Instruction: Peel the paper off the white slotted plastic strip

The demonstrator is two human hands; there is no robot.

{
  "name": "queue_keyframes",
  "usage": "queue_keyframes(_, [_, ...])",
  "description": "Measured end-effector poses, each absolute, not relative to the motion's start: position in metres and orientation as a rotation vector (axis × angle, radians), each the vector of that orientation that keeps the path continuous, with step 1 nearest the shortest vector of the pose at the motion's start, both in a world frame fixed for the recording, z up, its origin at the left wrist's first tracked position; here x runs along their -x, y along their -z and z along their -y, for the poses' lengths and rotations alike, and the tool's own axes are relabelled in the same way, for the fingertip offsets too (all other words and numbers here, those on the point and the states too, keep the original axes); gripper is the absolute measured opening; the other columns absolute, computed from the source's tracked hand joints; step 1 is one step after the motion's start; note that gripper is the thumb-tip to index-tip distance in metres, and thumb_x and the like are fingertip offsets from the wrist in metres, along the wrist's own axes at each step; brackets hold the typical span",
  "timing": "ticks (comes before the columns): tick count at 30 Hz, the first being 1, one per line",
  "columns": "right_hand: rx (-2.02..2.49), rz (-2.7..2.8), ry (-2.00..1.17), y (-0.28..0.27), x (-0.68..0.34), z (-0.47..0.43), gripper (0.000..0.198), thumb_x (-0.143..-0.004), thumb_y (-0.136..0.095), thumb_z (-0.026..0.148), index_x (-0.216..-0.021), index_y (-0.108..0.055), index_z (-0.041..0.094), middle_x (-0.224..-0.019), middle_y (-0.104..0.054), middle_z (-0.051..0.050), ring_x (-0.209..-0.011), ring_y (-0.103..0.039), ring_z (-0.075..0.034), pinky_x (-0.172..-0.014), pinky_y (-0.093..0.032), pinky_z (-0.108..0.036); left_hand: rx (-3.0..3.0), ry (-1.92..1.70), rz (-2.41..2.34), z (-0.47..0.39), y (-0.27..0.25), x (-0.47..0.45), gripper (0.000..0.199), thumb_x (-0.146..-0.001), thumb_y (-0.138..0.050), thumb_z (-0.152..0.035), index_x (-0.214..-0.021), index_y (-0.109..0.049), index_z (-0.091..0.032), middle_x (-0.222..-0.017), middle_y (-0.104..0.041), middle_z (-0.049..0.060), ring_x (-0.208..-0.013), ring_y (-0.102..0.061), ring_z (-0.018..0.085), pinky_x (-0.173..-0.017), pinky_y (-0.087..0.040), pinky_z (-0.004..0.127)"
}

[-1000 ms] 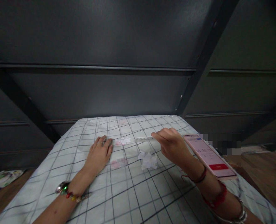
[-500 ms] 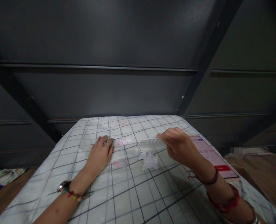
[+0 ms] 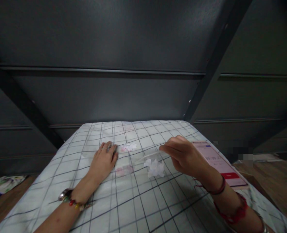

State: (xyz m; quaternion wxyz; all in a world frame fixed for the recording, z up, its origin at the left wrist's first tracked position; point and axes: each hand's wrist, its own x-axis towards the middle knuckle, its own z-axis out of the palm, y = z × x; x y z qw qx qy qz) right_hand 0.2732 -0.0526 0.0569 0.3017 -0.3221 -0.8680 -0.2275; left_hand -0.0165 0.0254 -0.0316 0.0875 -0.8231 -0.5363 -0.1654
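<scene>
My right hand [image 3: 179, 153] is closed in a pinch on one end of a thin white comb-like piece [image 3: 147, 157], held nearly edge-on and blurred. It slants down to the left, above a small heap of torn white paper scraps [image 3: 155, 168]. My left hand [image 3: 104, 160] lies flat and open on the checked cloth [image 3: 131, 204], holding nothing. Just right of its fingertips is a patch of pink-and-white scraps [image 3: 129, 147]. A faint pinkish, see-through patch [image 3: 124, 170] lies nearer me.
A phone [image 3: 220, 165] with a timer on its screen lies at the cloth's right side, partly behind my right forearm. A dark panelled wall [image 3: 109, 97] rises behind the table. Printed fabric or plastic [image 3: 6, 184] lies low on the left.
My right hand has shifted slightly left and down. The white comb-like piece has turned from showing its slotted face to nearly edge-on. My left hand stays put.
</scene>
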Motion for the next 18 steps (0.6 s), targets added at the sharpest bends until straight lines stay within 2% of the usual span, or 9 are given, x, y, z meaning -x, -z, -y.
queue_keyframes(4, [0.786, 2.272, 0.667, -0.058, -0.263, 0.054, 0.032, -0.077, -0.035, -0.006, -0.087, -0.057, 0.015, -0.068, -0.059, -0.002, -0.064, -0.044, -0.015, -0.058, -0.032, -0.029, 2.459, 0.473, 1.604, -0.025, 0.031, 0.017, 0.034, -0.091, -0.039, -0.03, -0.118, -0.055, -0.015, -0.13, -0.051, 0.017, -0.123, -0.045, 0.033, -0.093, -0.045, 0.052])
queue_keyframes(10, [0.958, 2.184, 0.774, -0.05, -0.261, 0.047, 0.035, -0.076, -0.034, -0.007, -0.09, -0.058, 0.015, -0.068, -0.06, -0.002, -0.063, -0.043, -0.015, -0.058, -0.03, -0.03, 2.45, 0.422, 1.622, -0.025, 0.029, 0.015, 0.035, -0.091, -0.039, -0.027, -0.12, -0.055, -0.013, -0.13, -0.05, 0.017, -0.124, -0.044, 0.033, -0.096, -0.043, 0.05])
queue_keyframes(18, [0.886, 2.228, 0.644, -0.048, -0.253, 0.048, 0.036, -0.075, -0.033, -0.007, -0.086, -0.059, 0.015, -0.07, -0.062, -0.002, -0.066, -0.045, -0.015, -0.061, -0.03, -0.03, 2.451, 0.411, 1.599, -0.026, 0.029, 0.016, 0.036, -0.092, -0.04, -0.028, -0.12, -0.056, -0.013, -0.129, -0.051, 0.018, -0.122, -0.045, 0.032, -0.095, -0.045, 0.05])
